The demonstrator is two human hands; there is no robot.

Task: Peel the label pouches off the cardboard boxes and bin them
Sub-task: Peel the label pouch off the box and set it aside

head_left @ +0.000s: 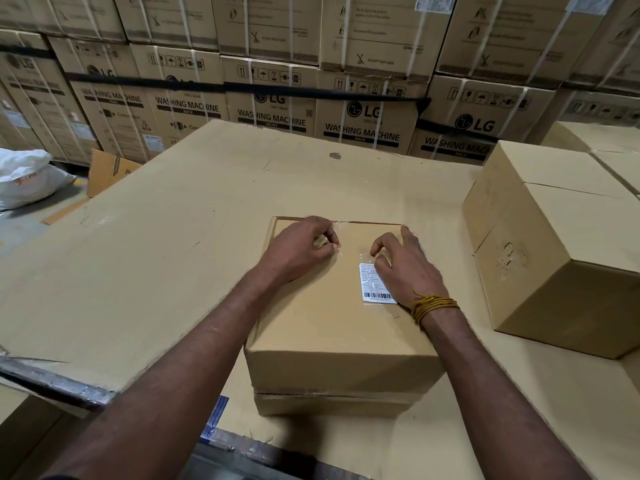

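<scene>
Box (332, 327), brown cardboard, closed, near the front edge of a cardboard-covered bench (156, 258). On its top face, right of centre: a clear pouch (375, 284) still stuck flat, holding a white label with printed lines and a barcode at its near end. Glossy clear film runs from the pouch up toward the box's far edge.

Left hand (299, 249): forearm bare, reaching in from lower left, wrist resting on the box top. Fingers curled under, tips down at the film's left edge, just left of the pouch; it appears to pinch the film there, though the grip itself is partly hidden by the knuckles.

Right hand (403, 268): forearm bare, coming from lower right, yellow thread (433, 304) wound round the wrist. Palm down over the right part of the pouch, thumb and forefinger bent, tips meeting at the pouch's far corner as if picking at it. Whether the corner is lifted cannot be told.

Second box (554, 251), larger, plain, on the bench well to the right. Behind the bench: stacked cartons (367, 123) printed "LG WASHING MACHINE", strapped with white bands. Far left, on the floor: white sack (26, 178).
</scene>
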